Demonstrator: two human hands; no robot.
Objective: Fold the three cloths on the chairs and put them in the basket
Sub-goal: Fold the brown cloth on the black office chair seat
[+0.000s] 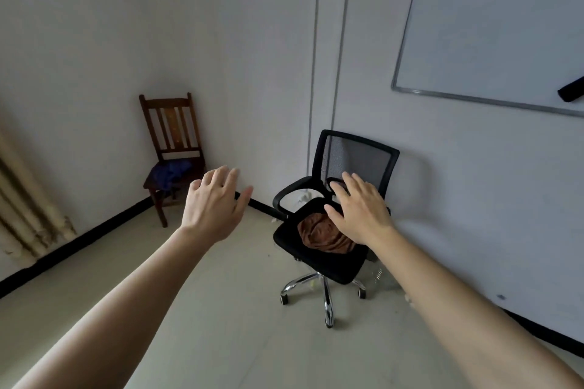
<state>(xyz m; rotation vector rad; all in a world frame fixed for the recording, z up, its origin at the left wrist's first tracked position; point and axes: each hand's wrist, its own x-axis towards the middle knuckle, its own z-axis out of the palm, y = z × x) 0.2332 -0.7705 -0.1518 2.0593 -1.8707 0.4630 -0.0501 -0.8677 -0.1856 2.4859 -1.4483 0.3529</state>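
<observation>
Hands: you are extending your left hand (212, 206) and right hand (361, 211), both spread and empty, toward the brown cloth (322, 234) bunched on the office chair (319, 257), likely to gather it.

A whiteboard (493, 25) with a silver frame hangs on the pale wall at the far right, and a black eraser (571, 92) sits at its lower right edge. At the near left, a cream ribbed radiator (28, 215) stands against the wall. A black skirting strip (94, 232) runs along the base of the walls above a pale tiled floor (221, 309).
</observation>
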